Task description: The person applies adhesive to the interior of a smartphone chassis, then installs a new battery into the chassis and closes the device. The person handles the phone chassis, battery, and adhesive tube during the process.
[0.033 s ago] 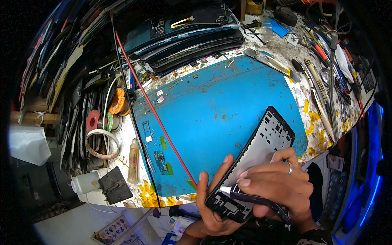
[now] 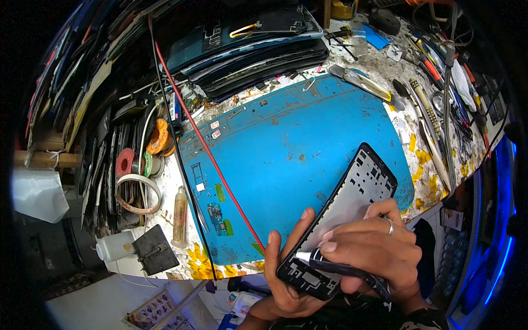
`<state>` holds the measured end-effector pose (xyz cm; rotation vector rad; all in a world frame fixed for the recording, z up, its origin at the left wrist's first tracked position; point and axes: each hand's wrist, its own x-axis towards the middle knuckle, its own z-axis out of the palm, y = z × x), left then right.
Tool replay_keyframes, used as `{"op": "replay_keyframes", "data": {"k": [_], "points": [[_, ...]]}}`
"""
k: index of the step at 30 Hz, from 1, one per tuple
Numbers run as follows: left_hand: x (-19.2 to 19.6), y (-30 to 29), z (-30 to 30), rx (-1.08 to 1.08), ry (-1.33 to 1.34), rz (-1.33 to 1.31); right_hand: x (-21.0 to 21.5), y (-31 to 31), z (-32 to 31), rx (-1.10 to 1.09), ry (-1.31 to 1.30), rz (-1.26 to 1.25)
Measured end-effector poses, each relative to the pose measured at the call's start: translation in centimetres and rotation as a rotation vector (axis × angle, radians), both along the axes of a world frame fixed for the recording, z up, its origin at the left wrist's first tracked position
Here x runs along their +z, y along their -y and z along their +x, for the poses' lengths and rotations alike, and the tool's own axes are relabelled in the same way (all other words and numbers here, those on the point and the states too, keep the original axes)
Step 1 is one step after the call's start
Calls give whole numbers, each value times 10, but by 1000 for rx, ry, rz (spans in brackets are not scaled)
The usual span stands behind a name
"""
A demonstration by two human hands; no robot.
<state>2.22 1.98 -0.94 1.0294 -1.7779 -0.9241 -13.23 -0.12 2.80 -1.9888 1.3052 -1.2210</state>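
My left hand (image 2: 281, 285) is closed around the lower edge of a phone frame (image 2: 344, 206), a black-rimmed, grey-backed rectangle with cut-outs at both ends. The frame is tilted above the near right corner of a blue work mat (image 2: 297, 148). In my right hand (image 2: 379, 247) lies a black squeeze tube (image 2: 345, 268) with a white nozzle, pinched between fingers and thumb. Its nozzle points left, at the frame's near end; whether it touches, I cannot tell. My right fingers cover part of the frame's middle.
A small circuit board (image 2: 216, 212) lies on the mat's left side. Red (image 2: 206, 143) and black (image 2: 184, 165) cables cross there. Behind the mat are stacked phone panels (image 2: 253, 60); tweezers and tools (image 2: 426, 110) lie at right. A syringe (image 2: 180, 217) and a white bottle (image 2: 114, 246) are at left.
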Motion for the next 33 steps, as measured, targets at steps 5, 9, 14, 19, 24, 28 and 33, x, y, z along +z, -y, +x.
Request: {"op": "replay_keyframes", "data": {"k": [5, 9, 14, 19, 24, 28, 33], "points": [[3, 2, 0, -41, -38, -7, -1, 0, 2, -29, 19, -11], [5, 2, 3, -52, 30, -7, -1, 0, 1, -23, 24, -13], [2, 1, 4, -50, 30, 15, 0, -1, 2, -52, 25, 26], [-2, -1, -3, 16, -103, 20, 0, -1, 0, -5, 21, -5], [-2, -2, -3, 23, -62, -5, -1, -1, -1, -36, 28, 16], [-2, -1, -5, 36, -47, -20, -2, -1, 0, -29, 22, -4], [-1, -1, -5, 27, -38, -31, -3, 1, -3, -10, 19, -5]]}}
